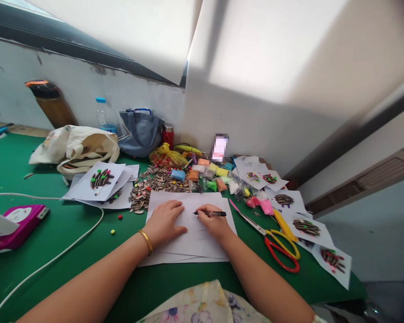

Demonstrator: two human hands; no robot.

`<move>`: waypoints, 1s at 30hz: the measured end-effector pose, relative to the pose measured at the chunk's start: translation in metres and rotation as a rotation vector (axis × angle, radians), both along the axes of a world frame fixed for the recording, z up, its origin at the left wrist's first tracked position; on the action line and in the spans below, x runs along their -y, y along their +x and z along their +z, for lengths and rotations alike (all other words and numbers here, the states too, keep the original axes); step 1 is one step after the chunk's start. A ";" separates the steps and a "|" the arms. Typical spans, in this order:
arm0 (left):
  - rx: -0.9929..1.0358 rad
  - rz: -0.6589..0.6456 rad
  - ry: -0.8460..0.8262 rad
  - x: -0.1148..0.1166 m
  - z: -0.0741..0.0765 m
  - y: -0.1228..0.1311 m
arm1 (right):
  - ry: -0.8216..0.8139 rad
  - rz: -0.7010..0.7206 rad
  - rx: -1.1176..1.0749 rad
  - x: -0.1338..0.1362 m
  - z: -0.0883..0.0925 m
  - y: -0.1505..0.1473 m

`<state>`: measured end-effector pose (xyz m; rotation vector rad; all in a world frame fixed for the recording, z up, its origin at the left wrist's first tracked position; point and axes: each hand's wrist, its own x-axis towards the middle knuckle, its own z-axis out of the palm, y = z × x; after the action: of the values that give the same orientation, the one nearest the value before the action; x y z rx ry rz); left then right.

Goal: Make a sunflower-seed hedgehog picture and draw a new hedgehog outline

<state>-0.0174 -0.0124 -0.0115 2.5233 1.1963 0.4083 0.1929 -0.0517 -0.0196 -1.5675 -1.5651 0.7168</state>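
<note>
A stack of white paper [188, 246] lies in front of me, with a few faint lines on its top sheet. My left hand [164, 222] rests flat on the left part of the sheet, fingers stretched and thumb apart. In my right hand [213, 224] is a black pen [218, 214], pinched near its tip, which points left and appears to touch the paper. Just beyond the sheet spreads a heap of striped sunflower seeds [155, 181]. Packets of coloured clay [193, 175] lie beside the seeds.
Scissors [272, 237] with red and yellow handles lie right of the paper. Seed-decorated sheets [306, 226] line the right edge; more sheets [101, 181] lie left. A cream bag [74, 143], blue bag [139, 132] and phone [220, 148] stand behind. A white cable [70, 244] crosses the left.
</note>
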 end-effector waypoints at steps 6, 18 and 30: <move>0.007 -0.003 -0.004 0.000 0.000 0.000 | -0.006 -0.002 -0.009 -0.001 -0.002 0.001; -0.007 -0.006 0.000 0.000 0.001 0.000 | -0.010 0.010 0.017 -0.001 0.001 -0.001; -0.031 -0.005 0.018 0.000 0.002 0.001 | 0.006 0.007 0.030 -0.001 0.003 -0.001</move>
<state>-0.0167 -0.0124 -0.0098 2.5560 1.2032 0.3813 0.1918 -0.0508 -0.0170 -1.5757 -1.5943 0.6953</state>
